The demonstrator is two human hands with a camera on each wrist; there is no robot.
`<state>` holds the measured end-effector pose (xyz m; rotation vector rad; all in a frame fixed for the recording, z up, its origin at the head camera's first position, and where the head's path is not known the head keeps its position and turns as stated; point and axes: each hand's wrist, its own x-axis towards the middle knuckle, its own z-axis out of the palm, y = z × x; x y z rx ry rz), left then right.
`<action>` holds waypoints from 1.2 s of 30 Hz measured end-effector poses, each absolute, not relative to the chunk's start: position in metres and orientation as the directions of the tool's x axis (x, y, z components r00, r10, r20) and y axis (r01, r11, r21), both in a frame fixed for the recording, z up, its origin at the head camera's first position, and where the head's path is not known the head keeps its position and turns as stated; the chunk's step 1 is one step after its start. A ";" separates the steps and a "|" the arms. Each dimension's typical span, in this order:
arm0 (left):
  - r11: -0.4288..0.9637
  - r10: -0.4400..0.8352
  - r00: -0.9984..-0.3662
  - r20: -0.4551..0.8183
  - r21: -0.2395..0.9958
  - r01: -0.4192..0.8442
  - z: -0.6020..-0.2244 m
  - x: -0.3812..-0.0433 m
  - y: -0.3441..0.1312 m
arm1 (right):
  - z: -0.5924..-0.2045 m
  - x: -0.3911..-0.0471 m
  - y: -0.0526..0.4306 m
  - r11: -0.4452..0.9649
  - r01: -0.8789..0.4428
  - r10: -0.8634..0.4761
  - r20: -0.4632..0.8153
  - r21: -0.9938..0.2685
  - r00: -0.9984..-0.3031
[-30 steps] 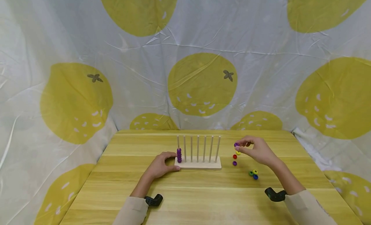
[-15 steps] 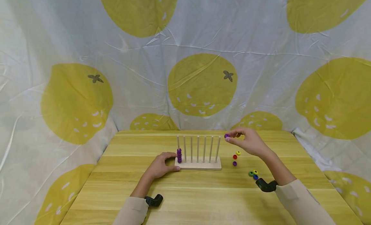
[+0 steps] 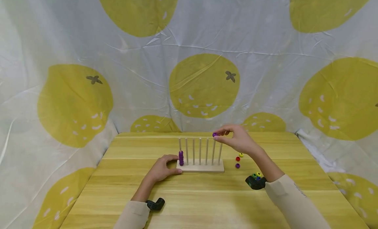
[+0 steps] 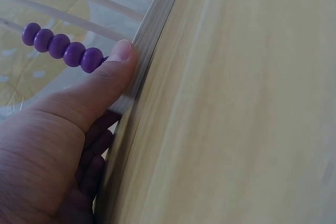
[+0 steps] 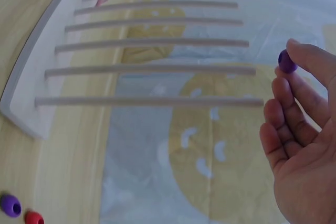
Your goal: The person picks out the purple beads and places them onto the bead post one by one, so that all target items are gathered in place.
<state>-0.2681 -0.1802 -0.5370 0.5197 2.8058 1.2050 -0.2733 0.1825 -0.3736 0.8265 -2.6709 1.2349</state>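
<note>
A wooden bead stand (image 3: pixel 203 167) with a row of several upright pegs sits on the table. Several purple beads (image 4: pixel 59 46) are stacked on its leftmost peg. My left hand (image 3: pixel 161 170) grips the left end of the base, thumb on the front edge and fingers behind. Between thumb and index finger, my right hand (image 3: pixel 238 139) pinches a purple bead (image 5: pixel 286 61), held at peg-top height over the right part of the stand. In the right wrist view that bead is apart from the peg ends, and the other fingers are loosely bent.
Right of the stand, a yellow bead (image 3: pixel 241 155), a red bead (image 3: pixel 238 159) and another purple bead (image 3: pixel 237 165) lie on the wooden table (image 3: pixel 200 202). Nearer, green, yellow and blue beads are partly behind the right wrist camera (image 3: pixel 255 183). A lemon-print cloth (image 3: pixel 203 88) hangs behind.
My right hand has carried the purple bead leftward and up, from over the loose beads to above the stand's right pegs. My left hand keeps its grip on the base.
</note>
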 end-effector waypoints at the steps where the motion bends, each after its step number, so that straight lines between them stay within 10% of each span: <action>1: 0.642 0.322 -0.942 0.093 0.710 0.289 -0.537 -0.268 -0.180 | -0.373 -0.274 0.179 0.527 -0.508 -0.441 0.292 -0.681 -0.849; 36: 0.619 0.326 -0.940 0.098 0.730 0.291 -0.535 -0.268 -0.180 | -0.371 -0.297 0.077 0.472 -0.630 -0.609 0.289 -0.617 -0.739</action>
